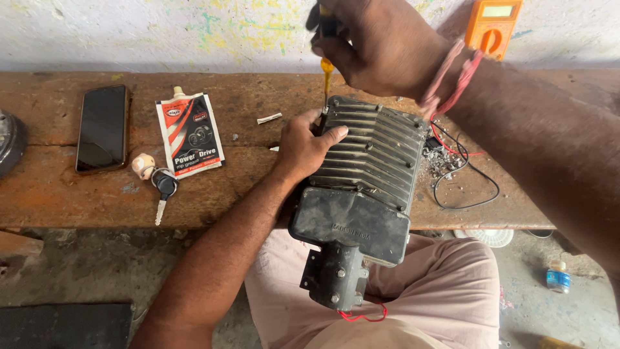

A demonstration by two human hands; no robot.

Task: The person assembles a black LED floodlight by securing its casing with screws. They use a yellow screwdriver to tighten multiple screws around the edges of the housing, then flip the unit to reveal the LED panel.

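Note:
A black ribbed metal housing [365,168] with a bracket at its near end rests partly on the wooden bench [64,187] and partly on my lap. My left hand [305,147] grips its left far corner, thumb on the ribs. My right hand [378,45] is above the housing's far edge and holds a screwdriver [327,68] with a yellow shaft, tip down at the housing's far left corner. Red threads circle my right wrist.
On the bench lie a black phone [102,128], a red-and-white grease pouch [190,134], a key with a round fob [161,187], and red and black wires [462,171] among metal debris. An orange multimeter [494,26] leans against the wall. A small bottle [557,276] stands on the floor.

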